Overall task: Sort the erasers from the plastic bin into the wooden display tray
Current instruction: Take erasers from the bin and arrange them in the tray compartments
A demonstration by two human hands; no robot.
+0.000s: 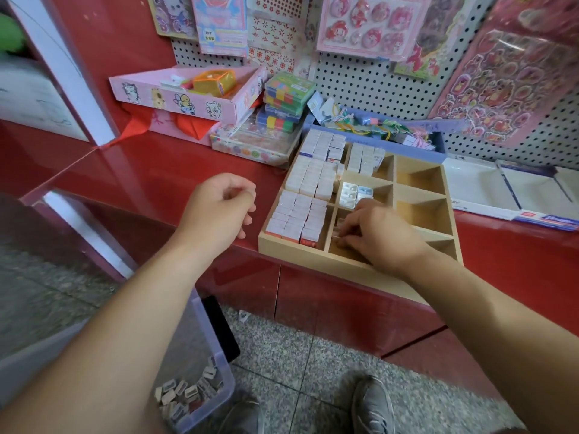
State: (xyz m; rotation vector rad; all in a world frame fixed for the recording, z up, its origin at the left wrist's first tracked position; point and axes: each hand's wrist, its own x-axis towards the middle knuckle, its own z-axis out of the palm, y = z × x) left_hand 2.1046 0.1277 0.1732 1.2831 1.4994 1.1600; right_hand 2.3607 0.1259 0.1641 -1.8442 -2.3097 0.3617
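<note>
1. Your wooden tray (pixel 291 246) sits on the red counter (pixel 156 170) below a pegboard (pixel 360 79), its left compartments packed with erasers (pixel 300 214).
2. Your right hand (pixel 376 236) pinches more erasers in the tray's near middle compartment.
3. Your left hand (pixel 219 205) hovers curled over the counter; I cannot tell whether it holds anything.
4. The plastic bin (pixel 219 355) stands on the speckled floor (pixel 297 355), near left.

Your right hand (pixel 376 236) reaches into the near middle compartment of the wooden display tray (pixel 291 249), fingertips on pale erasers (pixel 337 235) there, though blur hides whether they pinch. Your left hand (pixel 219 208) hovers over the red counter (pixel 141 170) just left of the tray, fingers curled inward, their contents hidden. White packed erasers (pixel 297 214) fill the tray's left column, and loose erasers (pixel 185 393) lie in the plastic bin (pixel 219 352) on the floor below.
</note>
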